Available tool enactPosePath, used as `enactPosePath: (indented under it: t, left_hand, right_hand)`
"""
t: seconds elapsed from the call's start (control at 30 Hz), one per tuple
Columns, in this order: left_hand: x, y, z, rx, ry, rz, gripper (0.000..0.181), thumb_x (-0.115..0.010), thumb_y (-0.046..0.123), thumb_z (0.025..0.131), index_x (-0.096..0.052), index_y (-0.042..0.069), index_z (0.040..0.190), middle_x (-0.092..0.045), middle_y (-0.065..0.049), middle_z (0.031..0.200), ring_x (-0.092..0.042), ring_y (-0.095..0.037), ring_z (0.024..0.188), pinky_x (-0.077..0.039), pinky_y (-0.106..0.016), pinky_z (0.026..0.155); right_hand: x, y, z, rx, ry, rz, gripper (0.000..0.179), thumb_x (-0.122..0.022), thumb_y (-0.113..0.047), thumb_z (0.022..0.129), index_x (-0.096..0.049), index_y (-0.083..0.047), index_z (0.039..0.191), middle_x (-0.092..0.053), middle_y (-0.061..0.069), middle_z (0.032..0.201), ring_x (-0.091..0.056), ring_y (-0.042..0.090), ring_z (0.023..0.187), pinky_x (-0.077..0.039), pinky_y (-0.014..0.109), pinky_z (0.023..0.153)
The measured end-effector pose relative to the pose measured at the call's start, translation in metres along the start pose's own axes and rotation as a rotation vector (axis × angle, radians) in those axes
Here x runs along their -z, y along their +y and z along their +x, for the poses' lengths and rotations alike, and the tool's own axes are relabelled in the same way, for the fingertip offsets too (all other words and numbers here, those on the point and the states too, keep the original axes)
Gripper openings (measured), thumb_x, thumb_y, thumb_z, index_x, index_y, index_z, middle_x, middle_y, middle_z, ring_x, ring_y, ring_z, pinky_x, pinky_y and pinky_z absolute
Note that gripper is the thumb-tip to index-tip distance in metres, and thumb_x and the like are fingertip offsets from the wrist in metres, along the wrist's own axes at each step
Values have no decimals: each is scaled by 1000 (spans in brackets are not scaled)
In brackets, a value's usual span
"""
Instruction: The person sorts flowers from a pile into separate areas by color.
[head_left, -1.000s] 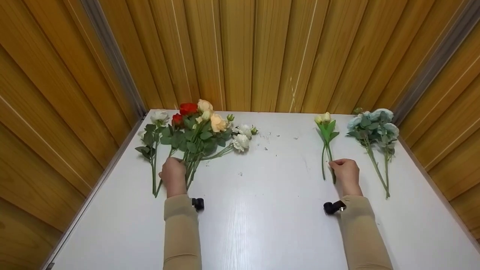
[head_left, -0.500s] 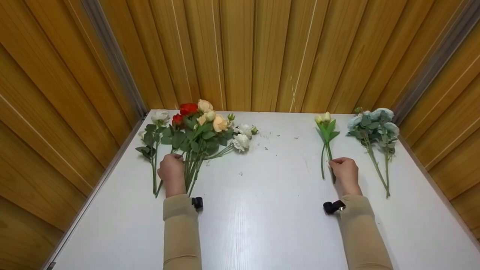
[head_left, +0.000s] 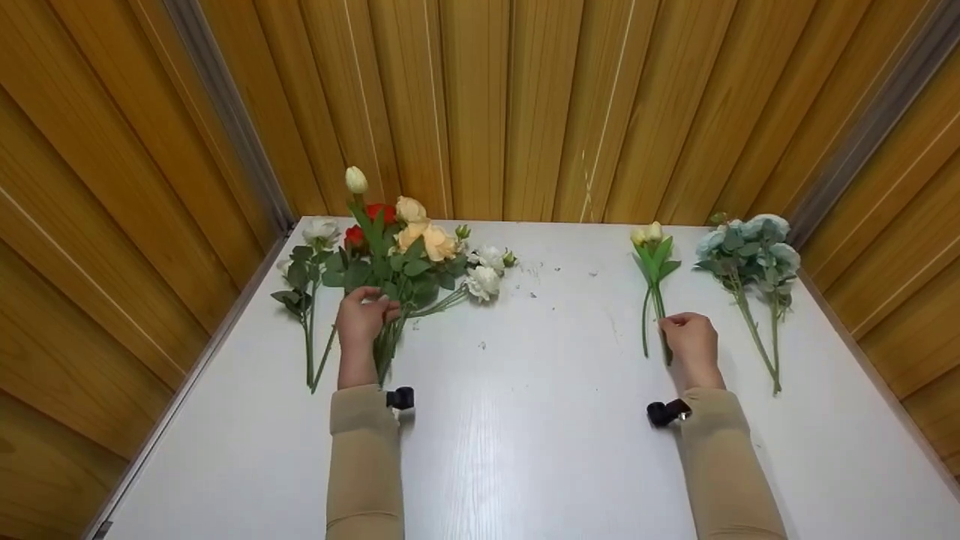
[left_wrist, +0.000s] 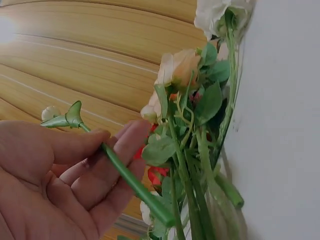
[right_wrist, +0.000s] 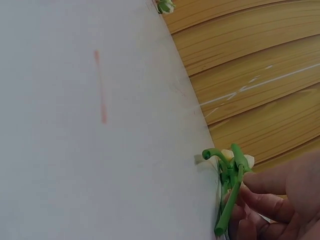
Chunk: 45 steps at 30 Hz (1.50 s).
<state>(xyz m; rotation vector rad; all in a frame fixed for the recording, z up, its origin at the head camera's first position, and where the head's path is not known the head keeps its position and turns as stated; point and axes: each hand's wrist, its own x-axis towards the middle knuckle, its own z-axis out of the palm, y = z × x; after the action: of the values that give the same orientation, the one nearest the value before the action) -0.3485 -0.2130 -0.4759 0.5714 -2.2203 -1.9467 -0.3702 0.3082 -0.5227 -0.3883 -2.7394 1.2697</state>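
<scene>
My left hand (head_left: 360,321) pinches the stem of a cream tulip (head_left: 356,180) between thumb and fingers, raised above the left bunch. In the left wrist view the tulip's green stem (left_wrist: 136,184) slants across the fingers, its cut end pointing toward the bunch. Red roses (head_left: 354,238), peach roses (head_left: 437,244) and white flowers (head_left: 482,283) lie beneath and beside that hand. On the right, my right hand (head_left: 691,346) pinches a stem of the yellow-cream tulips (head_left: 655,262), which lie on the table. The right wrist view shows thumb and fingertips on a green stem (right_wrist: 229,210).
Blue-green flowers (head_left: 766,255) on long stems lie at the table's right side. White roses (head_left: 320,231) lie at the far left. The white table (head_left: 525,420) ends at wood-patterned walls (head_left: 472,112) behind and on both sides.
My left hand has lifted a cream tulip up out of the left bunch, its bloom now standing above the red roses. The right hand stays on its tulip stem.
</scene>
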Motion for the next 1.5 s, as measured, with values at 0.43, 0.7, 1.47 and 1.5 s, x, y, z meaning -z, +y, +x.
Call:
enactPosePath:
  t: [0.43,0.7,1.47,1.5]
  left_hand:
    - [-45,10,-15,-4,-157,-217,30,-62,6,102,-60,-3,131,-77,-21,109,-78,-17,86,-64,-32,76]
    - [-78,9,-25,-45,-267,-207,28,-60,3,103,-58,-7,129,-78,-19,100,-78,-16,81,-64,-31,71]
    - [-161,-1,-72,-166,-469,-242,9,-58,-5,101,-58,-6,109,-77,-26,100,-79,-21,84,-64,-30,75]
    - [-163,-1,-73,-173,-465,-245,9,-57,-5,101,-58,-6,109,-77,-27,100,-79,-21,84,-64,-30,75]
  right_hand:
    - [-3,-24,-5,24,41,19,35,-56,-24,104,-69,4,121,-72,21,108,-64,23,85,-47,27,68]
    - [-36,-60,-22,123,-122,131,32,-61,-23,103,-69,3,119,-74,14,101,-66,12,80,-52,19,68]
    - [-121,-112,-101,268,-453,452,21,-69,-7,97,-74,11,107,-79,10,90,-71,6,70,-58,20,67]
    - [-121,-112,-101,268,-440,442,20,-70,-7,97,-74,11,106,-79,10,90,-70,5,70,-58,20,66]
